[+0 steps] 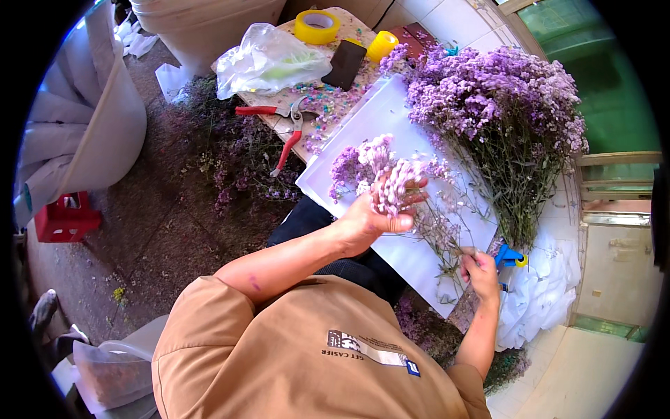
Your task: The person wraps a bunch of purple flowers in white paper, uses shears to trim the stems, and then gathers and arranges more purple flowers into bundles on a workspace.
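Observation:
My left hand point(359, 225) is closed around a small bunch of pale pink and lilac flower heads point(396, 188) above a white sheet-like board. Its fingers are partly hidden by the blossoms. To the right, my right hand point(481, 274) pinches the lower stems of a thin flower sprig point(441, 234), whose branches spread up toward the left hand. Just past the left hand, more purple and white blossoms point(352, 167) are bunched over the white board point(412, 262). A large pile of purple flowers point(502, 105) with long green stems lies beyond, at the right.
Red-handled pruning shears point(295, 133) lie on a petal-strewn table edge. Near them are a clear plastic bag point(269, 63), a dark phone point(345, 64) and yellow tape rolls point(317, 26). A blue tool point(509, 257) is by my right hand. White bins and a red stool point(68, 218) stand left.

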{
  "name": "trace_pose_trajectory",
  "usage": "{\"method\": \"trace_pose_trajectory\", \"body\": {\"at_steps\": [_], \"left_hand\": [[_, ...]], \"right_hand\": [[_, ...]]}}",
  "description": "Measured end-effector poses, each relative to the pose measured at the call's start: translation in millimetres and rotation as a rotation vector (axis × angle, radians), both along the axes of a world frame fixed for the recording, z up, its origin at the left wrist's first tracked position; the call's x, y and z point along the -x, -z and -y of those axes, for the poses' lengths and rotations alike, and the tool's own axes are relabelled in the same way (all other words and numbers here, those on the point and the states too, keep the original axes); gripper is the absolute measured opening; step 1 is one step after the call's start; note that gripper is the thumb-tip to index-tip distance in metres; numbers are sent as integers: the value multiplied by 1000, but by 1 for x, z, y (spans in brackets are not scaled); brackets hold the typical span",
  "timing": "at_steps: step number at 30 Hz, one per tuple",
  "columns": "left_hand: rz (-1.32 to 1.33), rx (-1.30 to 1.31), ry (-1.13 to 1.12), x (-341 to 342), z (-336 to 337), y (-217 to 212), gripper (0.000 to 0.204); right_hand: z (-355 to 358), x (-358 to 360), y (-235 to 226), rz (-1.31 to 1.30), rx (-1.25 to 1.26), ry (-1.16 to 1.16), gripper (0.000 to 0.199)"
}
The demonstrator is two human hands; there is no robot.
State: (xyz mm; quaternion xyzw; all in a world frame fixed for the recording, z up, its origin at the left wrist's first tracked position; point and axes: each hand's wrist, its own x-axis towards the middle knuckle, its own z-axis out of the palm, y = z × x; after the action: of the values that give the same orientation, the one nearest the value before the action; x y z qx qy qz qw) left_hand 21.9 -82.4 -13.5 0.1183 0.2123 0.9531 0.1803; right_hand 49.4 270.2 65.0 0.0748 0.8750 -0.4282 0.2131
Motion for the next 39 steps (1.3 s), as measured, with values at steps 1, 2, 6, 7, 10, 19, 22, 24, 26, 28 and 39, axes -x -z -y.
{"method": "trace_pose_trajectory", "body": {"at_steps": [1, 2, 6, 7, 10, 19, 22, 24, 26, 28, 39], "left_hand": [[100, 16, -40, 1, 5, -1, 87], [106, 161, -52, 9, 11, 5, 86], [392, 332, -253, 12, 31, 8, 94], [224, 570, -396, 5, 33, 15, 94], [-495, 1106, -844, -17, 27, 0, 76], [-1000, 1857, -604, 56, -51, 50, 63], [-994, 1905, -568, 54, -46, 83, 64], [-1044, 1911, -572, 59, -43, 88, 63], [-1025, 1900, -541, 63, -40, 82, 59], [-1068, 1869, -550, 66, -41, 76, 58], [-1077, 1835, -561, 62, -41, 77, 52]], "right_hand": [[1, 10, 13, -20, -26, -19, 20], [3, 21, 26, -40, -52, -38, 20], [2, 65, 84, 55, -120, -60, 15], [-7, 74, 102, 73, -134, -97, 15], [-14, 83, 120, 96, -188, -170, 16], [16, 53, 114, -577, -467, -240, 12], [11, 49, 149, -539, -305, -109, 21], [-7, 56, 139, -375, 26, 22, 30], [-25, 81, 108, -452, 215, 83, 38], [-62, 107, 73, -633, -64, 64, 50], [-141, 184, 113, -628, -1059, -254, 54]]}}
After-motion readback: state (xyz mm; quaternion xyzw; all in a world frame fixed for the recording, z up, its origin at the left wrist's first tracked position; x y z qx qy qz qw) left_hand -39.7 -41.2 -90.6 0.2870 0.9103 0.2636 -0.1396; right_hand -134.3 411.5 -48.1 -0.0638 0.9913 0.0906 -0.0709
